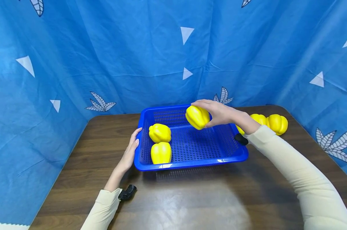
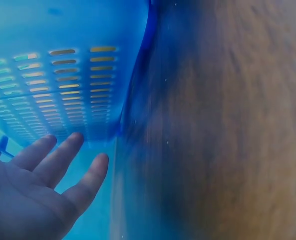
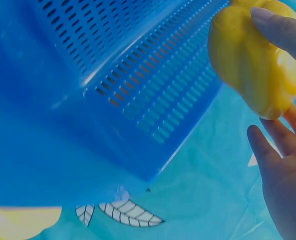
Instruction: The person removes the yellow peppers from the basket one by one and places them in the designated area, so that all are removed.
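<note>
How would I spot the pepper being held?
Find the blue basket in the middle. Above it, the right hand grips a yellow pepper. Two similar peppers lie inside on the basket's left and more peppers sit off to its right, but only this one is in a hand.

I read the blue basket as smooth moulded plastic, glossy enough to throw white highlights, and the yellow peppers look just as slick, with a plastic-like shine. My feed shows a wood-grained tabletop, smooth and softly reflective, and a curtain of thin, creased cloth with a faint sheen. The right sleeve seems matt fabric, the black wrist piece dull plastic.
</note>
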The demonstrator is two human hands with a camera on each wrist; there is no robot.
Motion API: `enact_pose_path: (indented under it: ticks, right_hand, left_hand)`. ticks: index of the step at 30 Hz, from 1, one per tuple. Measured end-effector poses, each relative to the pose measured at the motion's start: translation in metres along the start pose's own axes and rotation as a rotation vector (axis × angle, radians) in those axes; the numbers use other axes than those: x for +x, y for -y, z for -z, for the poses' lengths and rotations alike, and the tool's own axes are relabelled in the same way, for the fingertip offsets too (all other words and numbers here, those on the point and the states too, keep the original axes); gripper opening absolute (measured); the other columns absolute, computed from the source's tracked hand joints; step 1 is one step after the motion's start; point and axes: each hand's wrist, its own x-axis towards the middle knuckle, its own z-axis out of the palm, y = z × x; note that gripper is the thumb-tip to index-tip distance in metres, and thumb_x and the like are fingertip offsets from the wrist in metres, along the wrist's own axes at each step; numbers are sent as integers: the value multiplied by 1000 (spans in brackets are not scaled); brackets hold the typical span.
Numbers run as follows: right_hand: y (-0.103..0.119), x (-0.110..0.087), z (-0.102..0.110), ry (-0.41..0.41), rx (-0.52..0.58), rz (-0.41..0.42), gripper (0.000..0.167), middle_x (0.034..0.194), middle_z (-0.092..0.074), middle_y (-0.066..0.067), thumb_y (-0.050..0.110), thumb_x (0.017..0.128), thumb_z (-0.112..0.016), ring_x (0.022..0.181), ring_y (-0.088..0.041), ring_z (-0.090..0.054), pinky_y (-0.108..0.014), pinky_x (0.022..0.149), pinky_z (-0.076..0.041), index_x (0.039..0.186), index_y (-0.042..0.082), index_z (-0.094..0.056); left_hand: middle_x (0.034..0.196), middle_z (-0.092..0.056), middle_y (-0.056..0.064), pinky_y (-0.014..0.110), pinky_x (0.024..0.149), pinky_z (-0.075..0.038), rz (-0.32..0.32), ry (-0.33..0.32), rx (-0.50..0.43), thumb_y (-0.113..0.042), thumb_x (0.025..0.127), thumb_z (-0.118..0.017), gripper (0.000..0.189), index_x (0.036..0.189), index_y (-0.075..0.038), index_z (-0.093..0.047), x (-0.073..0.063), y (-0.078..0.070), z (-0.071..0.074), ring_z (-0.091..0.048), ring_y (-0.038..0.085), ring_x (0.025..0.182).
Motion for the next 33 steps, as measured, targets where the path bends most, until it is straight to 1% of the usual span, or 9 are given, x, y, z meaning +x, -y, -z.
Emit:
enact_pose_path:
  ticks: [6,15,19,23,27,33]
  right_hand:
    - [-3,-6,6,-15,-23,0,85,144,-41,-15,18,69,-82,127,-34,-43,-51,98,-47,141,9,-37]
    - [-8,-16,13,-52,-40,15,85,142,-44,-15,17,67,-83,125,-33,-46,-51,95,-48,139,8,-39]
    - [-10,-25,17,-71,-29,-26,85,141,-43,-14,15,67,-83,124,-32,-46,-51,94,-49,139,10,-39]
    - [-13,-35,20,-79,-25,-71,85,143,-41,-15,14,67,-83,127,-33,-43,-52,96,-48,140,10,-39]
    - [-17,-44,23,-103,-49,-69,85,143,-42,-16,13,67,-83,129,-35,-41,-54,97,-47,139,8,-39]
    - [-21,-55,29,-141,-71,-54,86,140,-45,-16,11,65,-84,126,-35,-43,-55,95,-48,138,7,-40]
  left_hand:
    - [157,-8,13,66,104,-31,0,-13,-18,-33,101,-20,52,150,-19,-10,1,0,1,-24,43,138]
    - [158,-6,12,65,104,-31,25,-22,-38,-35,100,-19,53,150,-20,-8,-2,-2,3,-24,44,138]
    - [158,-7,12,65,105,-30,23,-19,-44,-35,100,-20,53,150,-21,-9,-2,-1,3,-23,43,139]
    - [158,-6,11,65,106,-29,25,-6,-48,-34,100,-21,53,150,-21,-9,-2,0,1,-23,43,139]
    - [158,-6,11,65,106,-29,26,-3,-54,-34,100,-23,53,150,-21,-10,-2,0,0,-22,42,140]
    - [158,-7,10,65,106,-29,23,-1,-59,-33,100,-24,53,150,-22,-10,-2,0,-2,-22,42,140]
